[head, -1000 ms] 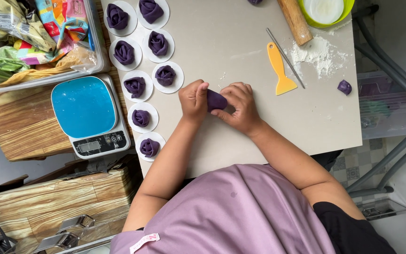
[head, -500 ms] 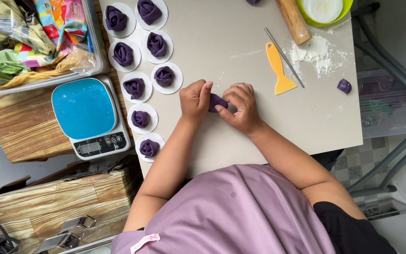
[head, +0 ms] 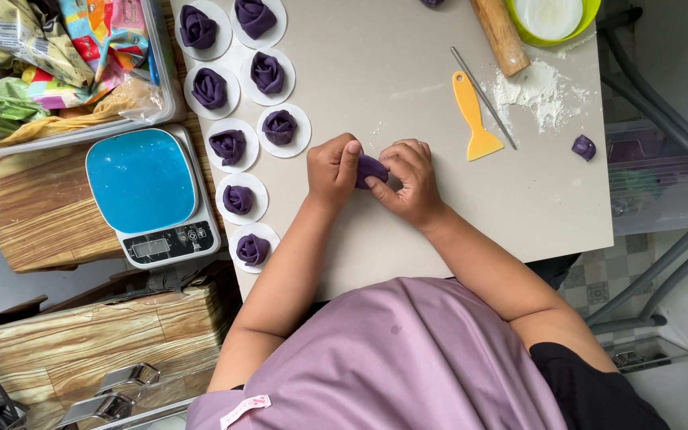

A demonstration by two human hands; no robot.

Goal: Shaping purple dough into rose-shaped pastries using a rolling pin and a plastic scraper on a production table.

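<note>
Purple dough: a small piece of purple dough (head: 373, 169) sits pinched between both hands, low over the grey table (head: 376, 72).
Left hand (head: 333, 168): closed on the piece's left end, thumb pressing down (seemingly to steady it).
Right hand (head: 408, 177): fingers curled shut on the right end, apparently shaping it.
Dough roses (head: 228, 146): finished ones rest on white paper rounds, lined up left of the hands.
Nearby: yellow scraper (head: 474, 118), rolling pin (head: 500, 33), spilled flour (head: 541, 86), blue kitchen scale (head: 150, 193).
</note>
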